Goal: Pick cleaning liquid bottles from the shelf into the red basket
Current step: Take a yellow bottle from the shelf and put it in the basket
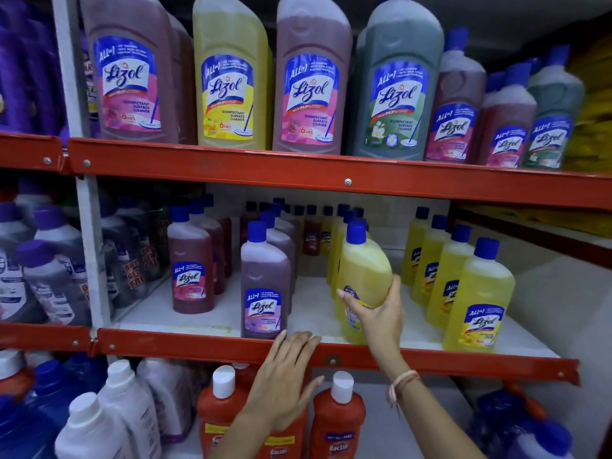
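Observation:
My right hand [377, 313] grips a yellow Lizol bottle [364, 266] with a blue cap at the front of the middle shelf [212, 351]; the bottle leans slightly. My left hand [284, 376] is flat with fingers apart, its fingertips at the red shelf rail below a purple Lizol bottle [265, 286]. It holds nothing. More yellow bottles [477, 303] stand in a row to the right. A pink bottle [192, 266] stands to the left. The red basket is not in view.
Large Lizol bottles [228, 77] fill the top shelf above a red rail [298, 170]. Orange Bactin bottles [337, 422] and white-capped bottles [116, 402] stand on the bottom shelf under my arms. Dark shrink-wrapped bottles [49, 266] fill the left bay.

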Demonstrator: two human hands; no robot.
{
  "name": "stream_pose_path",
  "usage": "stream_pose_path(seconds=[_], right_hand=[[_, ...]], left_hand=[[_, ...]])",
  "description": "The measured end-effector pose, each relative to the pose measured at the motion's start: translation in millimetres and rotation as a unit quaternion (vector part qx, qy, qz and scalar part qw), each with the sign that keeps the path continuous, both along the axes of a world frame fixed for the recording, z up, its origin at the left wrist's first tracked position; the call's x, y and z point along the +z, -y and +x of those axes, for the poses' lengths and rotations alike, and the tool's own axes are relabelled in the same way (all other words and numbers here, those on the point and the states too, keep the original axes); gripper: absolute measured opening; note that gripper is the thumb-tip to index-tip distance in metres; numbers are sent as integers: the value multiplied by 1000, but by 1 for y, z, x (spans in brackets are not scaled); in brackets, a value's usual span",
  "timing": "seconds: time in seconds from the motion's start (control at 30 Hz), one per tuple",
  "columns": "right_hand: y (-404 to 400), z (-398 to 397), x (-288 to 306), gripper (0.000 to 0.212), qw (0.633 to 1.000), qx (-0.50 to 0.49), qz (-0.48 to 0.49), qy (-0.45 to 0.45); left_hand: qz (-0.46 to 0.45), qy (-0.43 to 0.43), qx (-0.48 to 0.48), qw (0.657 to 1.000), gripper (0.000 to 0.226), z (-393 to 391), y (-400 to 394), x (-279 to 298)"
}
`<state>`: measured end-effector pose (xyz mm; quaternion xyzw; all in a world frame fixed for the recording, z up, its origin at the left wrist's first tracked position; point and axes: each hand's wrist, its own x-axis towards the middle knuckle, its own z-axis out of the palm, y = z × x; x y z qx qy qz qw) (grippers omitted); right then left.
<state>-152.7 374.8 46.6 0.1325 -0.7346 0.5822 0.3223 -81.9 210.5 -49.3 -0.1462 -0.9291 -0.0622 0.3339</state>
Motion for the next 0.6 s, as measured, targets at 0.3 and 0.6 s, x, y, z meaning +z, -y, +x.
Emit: stream_pose_path(seconds=[0.3,0.6], right_hand=[[-5,63,44,76,970,-193,18,-144],[-31,116,62,66,933,316,-173,5]], left_hand=[[3,9,-10,1000,65,0,-1,1],[-1,31,-8,999,65,1,1,3]])
